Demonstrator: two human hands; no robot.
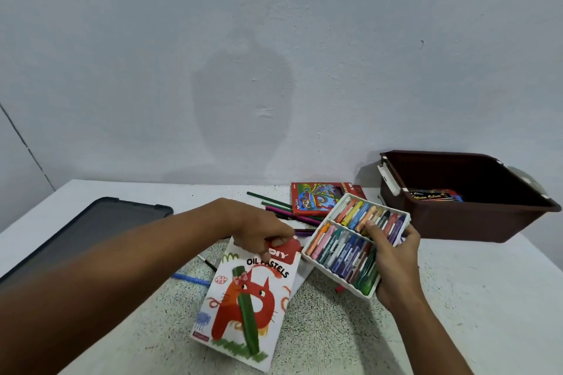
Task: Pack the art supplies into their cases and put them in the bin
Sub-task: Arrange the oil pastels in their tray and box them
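My left hand (pixel 262 230) pinches the top end of the white oil pastels box (pixel 246 301), which shows a red cat and lies tilted on the table. Just right of that box is a white tray of oil pastels (pixel 353 245), filled with several coloured sticks. My right hand (pixel 393 259) grips it from below, thumb on top. Loose coloured pencils (pixel 283 208) lie behind my hands beside a red pencil box (pixel 316 198). The brown bin (pixel 475 216) stands at the back right with a dark watercolour box (pixel 432 195) inside.
A dark lid (pixel 91 228) lies at the left of the white table (pixel 472 289). A blue pen (pixel 190 279) and a thin black-tipped brush (pixel 207 262) lie under my left forearm. The wall rises directly behind the table.
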